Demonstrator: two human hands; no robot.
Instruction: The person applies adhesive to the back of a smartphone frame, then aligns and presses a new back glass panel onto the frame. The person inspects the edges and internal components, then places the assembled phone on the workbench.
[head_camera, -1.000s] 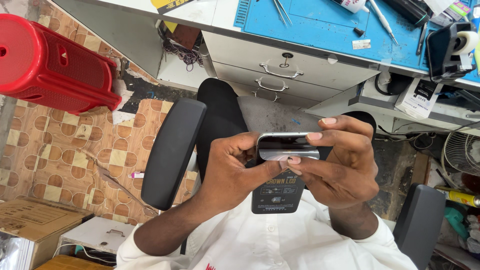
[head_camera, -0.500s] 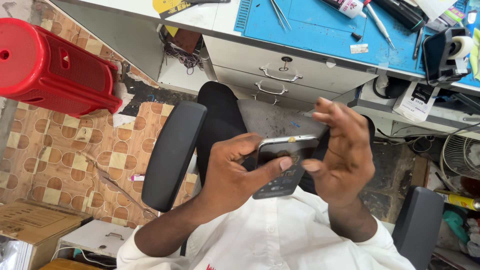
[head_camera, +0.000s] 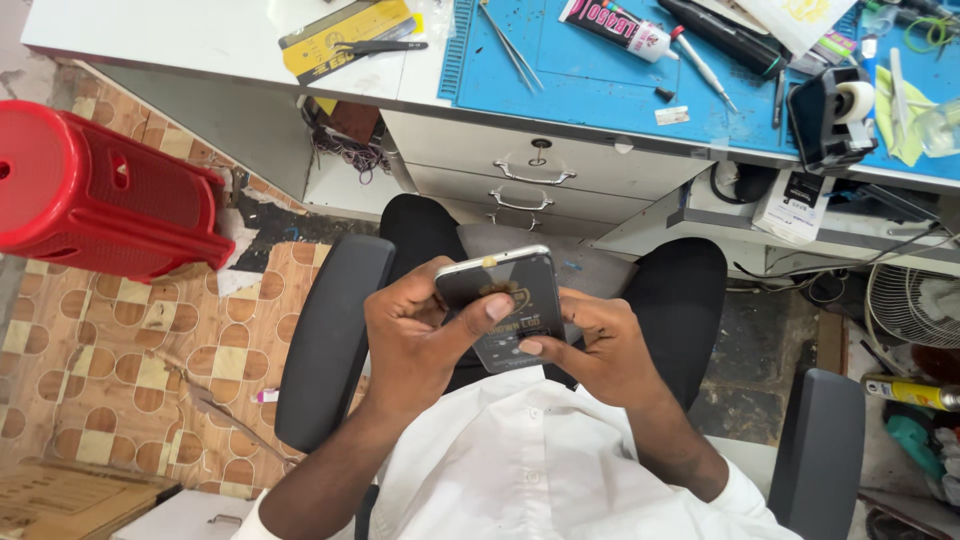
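I find the smartphone (head_camera: 503, 305) over the lap, just below the grey drawers (head_camera: 535, 175), left hand (head_camera: 415, 340) clasping its left edge, right hand (head_camera: 590, 355) gripping its lower right. I judge it light, rigid, slick and breakable, probably glass-faced; best held by the side edges.

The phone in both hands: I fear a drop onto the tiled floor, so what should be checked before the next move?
1. Left hand grips the smartphone, thumb across its face: ok.
2. Right hand supports it from the other side, thumb on its lower part: ok.
3. Phone sits over the lap, not the floor: ok.
4. Phone undamaged: cannot tell.
5. Tweezers on the blue work mat lie away from the edge: ok.
6. Chair armrest clear of the elbows: ok.
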